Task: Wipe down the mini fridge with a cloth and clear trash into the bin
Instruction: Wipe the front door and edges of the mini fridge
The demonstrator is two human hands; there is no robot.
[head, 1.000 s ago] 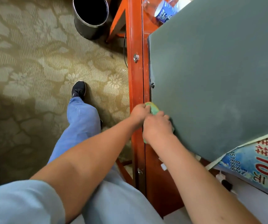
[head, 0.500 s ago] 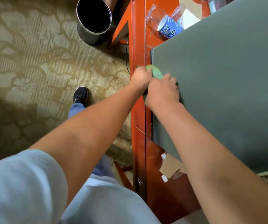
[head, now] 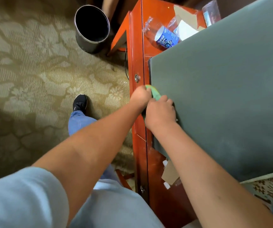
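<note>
The grey-green top of the mini fridge (head: pixel 222 96) fills the right side, standing on a red wooden cabinet (head: pixel 137 112). A green cloth (head: pixel 153 92) lies against the fridge's left front edge. My left hand (head: pixel 140 97) grips the cloth from the left, and my right hand (head: pixel 161 112) holds it from the fridge side, fingers curled over it. Most of the cloth is hidden under both hands. A black round bin (head: pixel 92 28) stands on the carpet at the top left. A crushed plastic bottle with a blue label (head: pixel 162 37) lies on the cabinet behind the fridge.
Paper and cardboard scraps (head: pixel 185 28) lie beside the bottle. More cardboard and small white bits (head: pixel 169 175) sit on the cabinet near the fridge's front corner. A printed box (head: pixel 267 188) shows at the lower right. My leg and black shoe (head: pixel 79 102) stand on the patterned carpet.
Both hands slid the cloth along the fridge's left edge toward the far end, then came back a little toward me. The view shifted, bringing the bin and bottle into fuller sight.
</note>
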